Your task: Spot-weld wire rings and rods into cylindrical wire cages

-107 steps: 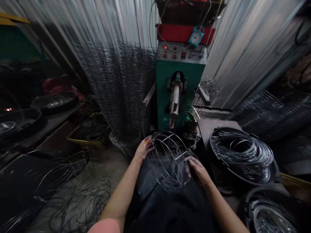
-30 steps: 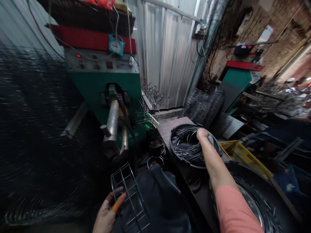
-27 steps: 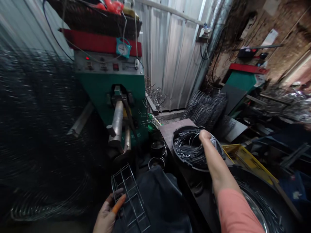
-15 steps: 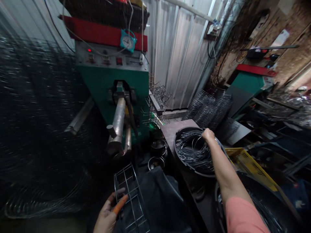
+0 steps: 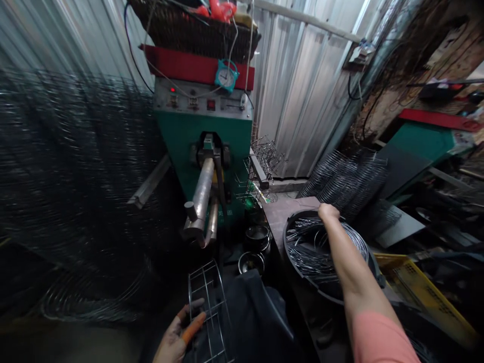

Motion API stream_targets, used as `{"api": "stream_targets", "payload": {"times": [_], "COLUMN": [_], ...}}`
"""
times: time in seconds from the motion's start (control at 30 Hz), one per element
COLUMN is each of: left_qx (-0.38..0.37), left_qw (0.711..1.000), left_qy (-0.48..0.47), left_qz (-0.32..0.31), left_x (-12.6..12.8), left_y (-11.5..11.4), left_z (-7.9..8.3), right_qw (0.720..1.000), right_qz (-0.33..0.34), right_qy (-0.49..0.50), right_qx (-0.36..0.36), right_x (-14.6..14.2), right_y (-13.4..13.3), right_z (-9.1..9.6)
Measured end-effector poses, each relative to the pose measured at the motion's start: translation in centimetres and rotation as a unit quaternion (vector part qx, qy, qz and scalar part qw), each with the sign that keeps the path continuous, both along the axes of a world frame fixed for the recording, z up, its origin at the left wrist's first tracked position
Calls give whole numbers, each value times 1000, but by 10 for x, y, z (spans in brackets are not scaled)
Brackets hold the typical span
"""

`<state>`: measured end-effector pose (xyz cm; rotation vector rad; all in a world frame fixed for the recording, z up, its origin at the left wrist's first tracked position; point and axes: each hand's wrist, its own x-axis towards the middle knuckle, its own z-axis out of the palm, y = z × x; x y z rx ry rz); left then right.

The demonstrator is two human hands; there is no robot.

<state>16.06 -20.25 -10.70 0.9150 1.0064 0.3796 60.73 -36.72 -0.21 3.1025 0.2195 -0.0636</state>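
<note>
A wire basket frame [image 5: 212, 312], its crossed rods shiny, stands tilted at the bottom over a dark apron [image 5: 253, 312]. My left hand [image 5: 181, 330] grips its left side, with an orange cover on the thumb and another cover on one finger. At the far rim of a round black tub [image 5: 289, 252], my right hand [image 5: 328, 212] is closed. A thin wire [image 5: 304, 203] runs out leftward from that fist. Inside the tub lies a heap of cut, curved wires [image 5: 312, 262], partly hidden by my right forearm.
Ahead stands a green machine [image 5: 174, 131] with a protruding metal arm [image 5: 202, 186] and a teal clock [image 5: 227, 75]. Stacked wire frames [image 5: 75, 166] rise on the left. Small bowls [image 5: 251, 262] sit beneath. A yellow crate [image 5: 427, 297] is at right, near more wire stacks [image 5: 344, 176].
The view has swung left, so the scene sits further right. My right fist has moved from over the wires to the tub's far rim, with a wire trailing. My left hand keeps the basket frame.
</note>
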Motion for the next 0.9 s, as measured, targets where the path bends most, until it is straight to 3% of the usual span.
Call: {"api": "stream_targets", "payload": {"times": [0.1,0.2,0.33,0.47,0.7,0.8,0.9], "left_qx": [32,40,28,30,92,117,135], "left_qw": [999,999,998,998,991,989,987], "left_qy": [0,-12,-39,-50,-93,-89,-86], "left_qz": [-14,-23,-27,-19,14,22,28], "left_x": [-1,-4,-9,-17,-21,-22,-25], "left_y": [-6,-10,-13,-13,2,17,29], "left_z": [9,8,5,8,17,22,29], "right_qw": [996,976,972,957,958,968,981], "right_qz": [72,152,132,168,182,167,165], "right_qy": [-12,-16,-59,-112,-216,-187,-95], "right_qx": [58,157,187,207,45,22,-24], "right_x": [-23,-56,-96,-126,-162,-160,-150], "right_y": [-22,-44,-63,-69,-61,-57,-52], "right_z": [23,41,55,69,106,111,109]}}
